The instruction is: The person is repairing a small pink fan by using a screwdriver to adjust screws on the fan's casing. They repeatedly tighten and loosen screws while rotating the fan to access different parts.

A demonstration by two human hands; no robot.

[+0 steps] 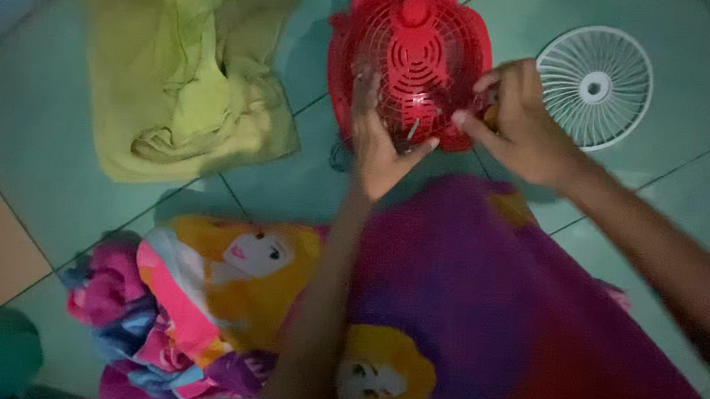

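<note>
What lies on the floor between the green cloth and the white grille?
In the head view, the red fan housing lies between the green cloth and the white grille, with the left hand and right hand on it.

Two bare forearms, no sleeves; purple cartoon-print garment [480,317] over lap

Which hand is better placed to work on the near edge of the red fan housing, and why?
Probably the right hand: its fingertips pinch at the edge of the red fan housing, while the left hand lies flat on the grille, seemingly steadying it.
</note>
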